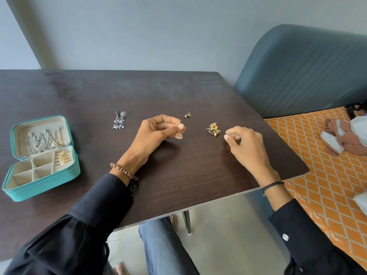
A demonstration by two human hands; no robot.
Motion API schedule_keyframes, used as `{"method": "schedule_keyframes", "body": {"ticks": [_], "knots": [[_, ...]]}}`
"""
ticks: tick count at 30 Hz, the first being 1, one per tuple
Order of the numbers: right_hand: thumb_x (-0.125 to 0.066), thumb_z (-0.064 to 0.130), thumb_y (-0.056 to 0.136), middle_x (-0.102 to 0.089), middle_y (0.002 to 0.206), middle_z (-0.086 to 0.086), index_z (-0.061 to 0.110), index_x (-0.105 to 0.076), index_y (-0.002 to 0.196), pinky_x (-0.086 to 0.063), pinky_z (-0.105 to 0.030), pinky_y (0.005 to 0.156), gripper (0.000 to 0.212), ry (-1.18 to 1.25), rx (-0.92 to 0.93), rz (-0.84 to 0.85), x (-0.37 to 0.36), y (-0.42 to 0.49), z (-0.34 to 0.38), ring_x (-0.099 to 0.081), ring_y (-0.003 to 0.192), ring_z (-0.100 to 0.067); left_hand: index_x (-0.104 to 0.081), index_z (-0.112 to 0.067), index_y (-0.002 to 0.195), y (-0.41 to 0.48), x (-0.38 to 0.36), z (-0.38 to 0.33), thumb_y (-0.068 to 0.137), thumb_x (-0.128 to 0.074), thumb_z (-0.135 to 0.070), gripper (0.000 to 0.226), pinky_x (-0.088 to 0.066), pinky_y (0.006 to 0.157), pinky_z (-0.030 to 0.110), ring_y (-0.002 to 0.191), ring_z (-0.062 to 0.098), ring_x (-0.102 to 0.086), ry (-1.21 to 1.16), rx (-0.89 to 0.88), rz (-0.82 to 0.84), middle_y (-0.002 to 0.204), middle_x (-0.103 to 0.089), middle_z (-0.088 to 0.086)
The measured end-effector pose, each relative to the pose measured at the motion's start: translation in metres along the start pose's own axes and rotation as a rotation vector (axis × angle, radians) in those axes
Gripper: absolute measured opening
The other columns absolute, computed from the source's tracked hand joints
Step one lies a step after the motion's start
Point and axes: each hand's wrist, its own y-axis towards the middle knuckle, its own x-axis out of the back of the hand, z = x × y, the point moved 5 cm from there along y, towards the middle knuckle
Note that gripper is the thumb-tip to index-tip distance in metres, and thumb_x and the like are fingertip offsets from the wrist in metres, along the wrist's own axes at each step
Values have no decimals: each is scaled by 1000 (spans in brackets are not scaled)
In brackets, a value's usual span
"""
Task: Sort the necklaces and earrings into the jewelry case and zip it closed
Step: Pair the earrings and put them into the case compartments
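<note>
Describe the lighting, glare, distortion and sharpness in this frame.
Head view: soft, even light; a pale sheen on the far part of the dark brown wooden table; wide-angle lens tilts the wall corner; soft shadows beneath the left hand and right hand; the silver beaded drop earrings lack fine detail.

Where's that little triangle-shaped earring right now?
In the head view, the triangle earring lies near the middle of the dark table, just beyond the left hand and farther back than the yellow flower earrings.
</note>
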Motion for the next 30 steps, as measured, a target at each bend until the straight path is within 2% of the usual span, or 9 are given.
{"method": "schedule_keyframes", "body": {"ticks": [4,5,7,11,16,19,25,28,30], "knots": [[-80,20,85,-74,80,11,18,-77,95,-48,-7,67,10,332,-74,28,-4,-3,23,-69,72,2,-70,-2,105,-2,0,-2,85,-80,-14,25,-54,97,37,85,24,-73,3,-14,3,98,-77,20],[-82,20,84,-73,78,11,18,-77,94,-46,-6,65,11,395,-80,41,-5,-4,30,-67,69,5,-70,-2,104,-3,0,-2,85,-80,-14,24,-53,100,39,86,26,-73,2,-18,5,97,-77,21],[-84,20,82,-73,75,8,17,-78,93,-48,-10,67,12,531,-92,81,-11,-5,42,-66,65,4,-71,-5,102,-5,0,-2,84,-81,-16,23,-51,106,44,92,31,-73,-8,-22,10,95,-77,22],[-85,32,83,-78,78,7,24,-76,91,-57,-31,80,15,673,-74,162,-21,-7,62,-74,78,-10,-72,-7,103,-8,0,-2,83,-82,-19,25,-49,108,44,90,25,-73,-23,-50,26,96,-78,18],[-86,19,82,-79,83,0,16,-74,96,-60,-31,80,19,828,-19,200,-26,-9,86,-77,76,-19,-71,-1,109,-8,2,-1,88,-76,-10,24,-58,92,36,84,25,-74,-40,-88,46,98,-78,17],[-85,13,83,-79,88,-6,12,-75,98,-59,-32,84,18,939,-32,245,-32,-7,89,-77,83,-23,-71,-1,112,-7,4,-1,91,-72,-5,21,-59,84,31,83,21,-75,-58,-103,36,96,-79,13],[-76,9,91,-79,106,-4,8,-72,114,-56,-27,96,23,1031,-47,375,-39,-3,92,-76,100,-20,-70,3,116,-4,11,1,92,-69,-1,24,-59,80,26,83,17,-75,-72,-107,-20,100,-77,17],[-74,14,93,-79,101,-8,7,-73,113,-57,-29,94,21,1018,-16,387,-41,2,94,-77,95,-23,-72,0,115,-4,14,1,92,-70,-3,24,-59,81,26,86,17,-74,-85,-95,-34,102,-77,17],[-75,17,91,-79,91,-7,8,-75,108,-58,-26,85,19,1010,-12,365,-42,8,96,-76,84,-19,-74,-3,113,-5,16,0,91,-72,-7,22,-59,84,27,89,19,-73,-88,-86,-49,101,-78,14]]}}
